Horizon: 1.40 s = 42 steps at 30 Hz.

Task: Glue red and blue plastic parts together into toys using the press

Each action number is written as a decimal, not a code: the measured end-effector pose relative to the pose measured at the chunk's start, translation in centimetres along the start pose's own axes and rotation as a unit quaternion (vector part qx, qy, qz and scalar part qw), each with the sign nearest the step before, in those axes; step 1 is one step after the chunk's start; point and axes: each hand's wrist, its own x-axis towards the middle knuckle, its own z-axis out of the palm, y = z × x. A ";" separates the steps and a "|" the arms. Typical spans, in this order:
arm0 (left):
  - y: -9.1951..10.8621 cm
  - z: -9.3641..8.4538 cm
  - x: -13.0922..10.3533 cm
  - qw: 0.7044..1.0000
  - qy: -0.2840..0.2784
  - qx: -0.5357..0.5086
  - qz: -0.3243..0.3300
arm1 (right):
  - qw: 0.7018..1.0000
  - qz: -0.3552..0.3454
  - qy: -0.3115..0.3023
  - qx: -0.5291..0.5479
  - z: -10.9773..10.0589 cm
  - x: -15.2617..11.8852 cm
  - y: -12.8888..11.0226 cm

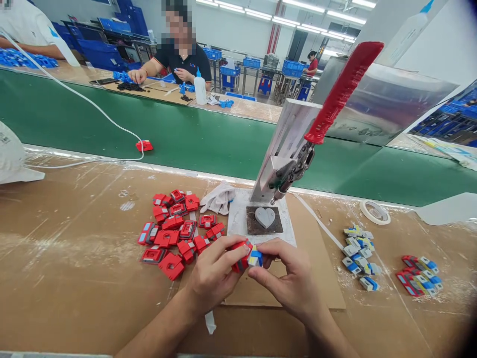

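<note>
Between the fingers of my left hand (218, 268) is a red plastic part (240, 254). My right hand (288, 276) pinches a small white, blue and yellow block (255, 257) by its side. The block touches the red part's right end; whether they are joined, I cannot tell. Just beyond my hands, a grey heart-shaped pad (265, 217) sits on a dark plate under a press with a red handle (345, 92). A heap of similar red parts (167, 238) lies to the left. Several white-and-blue blocks (357, 251) lie to the right, beside red pieces joined with such blocks (419, 276).
A white glove (218, 198) lies against the press base. A tape roll (374, 213) is at the right rear. Beyond the table edge runs a green belt (186, 134) with one red part (144, 145) on it and a white cable across. A co-worker (181, 59) sits opposite.
</note>
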 end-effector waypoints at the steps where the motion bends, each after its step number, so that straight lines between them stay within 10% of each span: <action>1: 0.1 -0.1 0.0 1.000 -0.003 0.017 0.011 | 1.000 -0.006 -0.002 -0.003 0.0 0.0 -0.1; 30: 2.1 -0.8 -0.4 0.987 -0.005 0.141 0.081 | 0.999 -0.026 -0.045 -0.015 -1.4 -0.7 -0.9; 42: 1.5 0.5 -0.3 0.955 0.088 -0.221 -0.177 | 0.986 0.129 -0.060 0.083 -0.1 -1.5 -0.6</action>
